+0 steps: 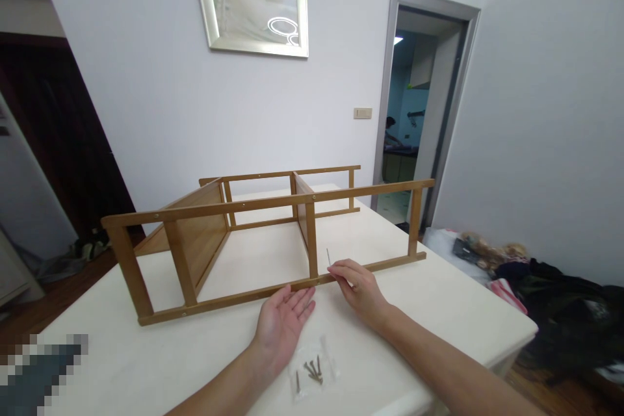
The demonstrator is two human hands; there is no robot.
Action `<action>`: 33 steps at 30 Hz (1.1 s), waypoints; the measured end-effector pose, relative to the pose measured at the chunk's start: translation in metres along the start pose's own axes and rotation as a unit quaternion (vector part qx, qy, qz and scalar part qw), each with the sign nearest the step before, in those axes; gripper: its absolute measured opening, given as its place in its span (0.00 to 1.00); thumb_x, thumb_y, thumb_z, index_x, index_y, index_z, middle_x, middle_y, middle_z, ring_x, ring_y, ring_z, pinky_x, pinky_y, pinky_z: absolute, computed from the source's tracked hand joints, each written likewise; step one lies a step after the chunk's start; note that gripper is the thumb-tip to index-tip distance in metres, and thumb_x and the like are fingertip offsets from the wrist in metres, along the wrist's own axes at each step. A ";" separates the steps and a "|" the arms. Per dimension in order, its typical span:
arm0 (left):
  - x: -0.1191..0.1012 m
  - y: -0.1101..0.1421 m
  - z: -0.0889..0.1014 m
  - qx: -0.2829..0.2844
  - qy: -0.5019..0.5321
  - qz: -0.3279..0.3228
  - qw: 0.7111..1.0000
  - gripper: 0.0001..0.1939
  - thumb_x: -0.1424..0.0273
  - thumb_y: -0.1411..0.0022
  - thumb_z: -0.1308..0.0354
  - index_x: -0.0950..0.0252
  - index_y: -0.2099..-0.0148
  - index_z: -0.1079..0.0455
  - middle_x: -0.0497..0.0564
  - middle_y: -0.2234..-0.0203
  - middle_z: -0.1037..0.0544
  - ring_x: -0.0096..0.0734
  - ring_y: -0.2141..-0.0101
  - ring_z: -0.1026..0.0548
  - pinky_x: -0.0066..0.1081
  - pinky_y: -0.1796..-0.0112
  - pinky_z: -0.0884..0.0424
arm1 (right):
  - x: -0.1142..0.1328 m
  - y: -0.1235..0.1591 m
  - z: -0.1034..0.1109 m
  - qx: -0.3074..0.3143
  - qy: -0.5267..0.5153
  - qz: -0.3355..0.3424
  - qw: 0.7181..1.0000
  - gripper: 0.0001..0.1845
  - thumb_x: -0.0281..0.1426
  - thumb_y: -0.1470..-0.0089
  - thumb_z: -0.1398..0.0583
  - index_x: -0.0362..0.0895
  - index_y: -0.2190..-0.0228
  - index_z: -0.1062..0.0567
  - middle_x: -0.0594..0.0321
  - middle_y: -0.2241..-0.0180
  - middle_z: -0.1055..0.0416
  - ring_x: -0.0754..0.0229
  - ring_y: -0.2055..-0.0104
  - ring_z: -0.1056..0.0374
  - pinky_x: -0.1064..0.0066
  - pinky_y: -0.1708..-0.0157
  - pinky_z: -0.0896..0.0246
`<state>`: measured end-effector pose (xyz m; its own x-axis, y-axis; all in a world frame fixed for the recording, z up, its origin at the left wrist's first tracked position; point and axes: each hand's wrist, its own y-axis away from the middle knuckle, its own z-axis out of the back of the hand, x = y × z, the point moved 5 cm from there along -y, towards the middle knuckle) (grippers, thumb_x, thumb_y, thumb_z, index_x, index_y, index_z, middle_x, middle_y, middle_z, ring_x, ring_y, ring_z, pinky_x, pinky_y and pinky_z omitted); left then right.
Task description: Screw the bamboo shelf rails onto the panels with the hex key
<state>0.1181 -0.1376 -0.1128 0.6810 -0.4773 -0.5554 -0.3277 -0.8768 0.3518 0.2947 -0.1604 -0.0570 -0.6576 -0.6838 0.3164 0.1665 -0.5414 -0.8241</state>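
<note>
A wooden shelf frame (273,203) lies on its side across the white table, with two boards set between its ladder-like sides. My right hand (359,286) is closed in a pinch around a thin metal rod (328,256), like the long arm of a hex key, pointing upward beside the middle crosspiece. Palm up, my left hand (285,322) rests open at the lower near rail, its fingertips by the rail joint and nothing in it. Between my forearms, a small clear plastic bag (327,354) lies on the table with several screws (312,369).
The white table (380,370) ends at a rounded right corner. Dark clothes and bags (560,318) are heaped beyond it. A framed picture (258,51) hangs on the wall. Through the doorway (390,78) a person (391,133) is partly visible. A pixelated dark patch covers the lower left.
</note>
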 end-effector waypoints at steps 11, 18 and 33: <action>0.006 -0.001 -0.001 0.022 -0.013 0.045 0.999 0.09 0.75 0.38 0.49 0.74 0.56 0.34 0.74 0.50 0.26 0.51 0.50 0.25 0.42 0.50 0.27 | 0.068 0.028 0.013 -0.044 0.066 -0.051 0.996 0.17 0.22 0.37 0.49 0.47 0.51 0.30 0.58 0.65 0.26 0.60 0.63 0.27 0.70 0.65 0.28; 0.003 0.004 -0.006 0.038 -0.017 0.034 0.999 0.08 0.77 0.40 0.47 0.74 0.58 0.32 0.72 0.52 0.24 0.51 0.50 0.25 0.44 0.49 0.29 | 0.064 0.041 0.015 -0.072 0.113 -0.125 0.983 0.08 0.26 0.35 0.49 0.46 0.59 0.32 0.63 0.68 0.25 0.63 0.70 0.26 0.72 0.70 0.31; 0.004 0.006 -0.009 0.091 -0.011 0.075 0.993 0.04 0.77 0.42 0.46 0.72 0.68 0.31 0.75 0.51 0.25 0.55 0.47 0.28 0.46 0.47 0.31 | 0.099 0.031 0.013 -0.086 0.244 -0.009 0.966 0.07 0.20 0.43 0.42 0.43 0.68 0.32 0.60 0.74 0.32 0.58 0.70 0.37 0.66 0.72 0.40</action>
<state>0.1247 -0.1443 -0.1055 0.6018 -0.6021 -0.5247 -0.5385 -0.7911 0.2902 0.2445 -0.2510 -0.0455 -0.9345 -0.3395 0.1067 0.0545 -0.4328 -0.8998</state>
